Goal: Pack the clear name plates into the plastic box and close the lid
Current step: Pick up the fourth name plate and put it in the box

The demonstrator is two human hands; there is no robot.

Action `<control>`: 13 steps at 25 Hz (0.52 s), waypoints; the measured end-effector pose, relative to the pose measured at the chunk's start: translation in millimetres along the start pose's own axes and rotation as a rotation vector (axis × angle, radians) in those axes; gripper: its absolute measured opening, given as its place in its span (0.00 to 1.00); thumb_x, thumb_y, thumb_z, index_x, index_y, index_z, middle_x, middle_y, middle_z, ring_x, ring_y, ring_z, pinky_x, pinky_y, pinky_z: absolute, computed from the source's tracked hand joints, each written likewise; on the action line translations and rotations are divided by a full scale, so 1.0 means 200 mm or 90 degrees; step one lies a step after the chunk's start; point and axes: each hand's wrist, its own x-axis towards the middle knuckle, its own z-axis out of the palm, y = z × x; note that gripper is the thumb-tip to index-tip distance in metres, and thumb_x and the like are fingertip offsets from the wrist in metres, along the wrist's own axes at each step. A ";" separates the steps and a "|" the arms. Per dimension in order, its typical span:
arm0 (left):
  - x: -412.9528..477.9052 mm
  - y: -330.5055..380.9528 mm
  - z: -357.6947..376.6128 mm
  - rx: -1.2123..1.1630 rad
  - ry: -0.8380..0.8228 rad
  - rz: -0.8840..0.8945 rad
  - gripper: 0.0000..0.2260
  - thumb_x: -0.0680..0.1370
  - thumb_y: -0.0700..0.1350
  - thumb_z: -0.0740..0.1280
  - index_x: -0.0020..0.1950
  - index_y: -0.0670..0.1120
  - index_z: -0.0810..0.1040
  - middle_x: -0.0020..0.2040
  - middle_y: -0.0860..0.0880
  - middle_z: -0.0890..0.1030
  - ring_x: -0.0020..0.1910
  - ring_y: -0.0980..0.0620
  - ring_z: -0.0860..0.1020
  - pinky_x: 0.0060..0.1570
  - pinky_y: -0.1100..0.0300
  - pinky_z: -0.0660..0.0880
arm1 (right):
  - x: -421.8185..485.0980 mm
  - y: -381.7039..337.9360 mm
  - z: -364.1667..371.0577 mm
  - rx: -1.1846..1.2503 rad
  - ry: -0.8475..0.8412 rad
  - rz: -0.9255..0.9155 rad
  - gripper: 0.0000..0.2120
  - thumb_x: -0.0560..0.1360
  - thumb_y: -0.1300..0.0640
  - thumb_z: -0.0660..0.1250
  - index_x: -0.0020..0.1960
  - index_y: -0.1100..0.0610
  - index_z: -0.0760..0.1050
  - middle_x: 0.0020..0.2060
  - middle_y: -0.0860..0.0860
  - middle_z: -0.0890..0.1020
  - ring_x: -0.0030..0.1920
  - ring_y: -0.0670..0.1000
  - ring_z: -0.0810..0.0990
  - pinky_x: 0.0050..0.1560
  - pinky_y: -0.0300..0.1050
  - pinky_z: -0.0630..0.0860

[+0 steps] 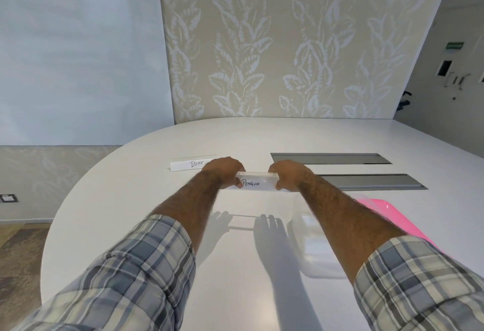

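You hold the PENGUIN name plate by its two ends, lifted off the table.

Your left hand grips the plate's left end and your right hand its right end, fingers curled over the top edge and thumbs on the front face, with the lettering between them; the shadow of plate and hands falls on the tabletop nearer to you. The BEAR name plate stands on the table just beyond your left hand, toward the far left curve of the table's edge. The clear plastic box sits open toward the near right side of the table, partly hidden under your right forearm, and its pink lid lies just beside it on the right. Two grey hatches are set into the table beyond your right hand.
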 end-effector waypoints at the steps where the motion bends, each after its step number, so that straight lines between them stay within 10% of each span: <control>1: -0.02 0.07 -0.01 0.001 0.007 -0.005 0.21 0.72 0.52 0.73 0.65 0.57 0.78 0.60 0.50 0.81 0.59 0.47 0.78 0.49 0.57 0.71 | -0.04 0.05 -0.03 -0.006 0.005 -0.010 0.23 0.69 0.59 0.73 0.63 0.52 0.76 0.60 0.50 0.80 0.60 0.54 0.78 0.57 0.49 0.75; 13: -0.08 0.95 0.03 0.012 0.037 0.008 0.21 0.73 0.54 0.73 0.65 0.57 0.78 0.59 0.51 0.81 0.58 0.47 0.78 0.47 0.56 0.68 | -0.54 0.73 -0.15 -0.030 -0.002 0.004 0.23 0.67 0.61 0.75 0.61 0.53 0.78 0.58 0.51 0.81 0.58 0.55 0.78 0.58 0.48 0.75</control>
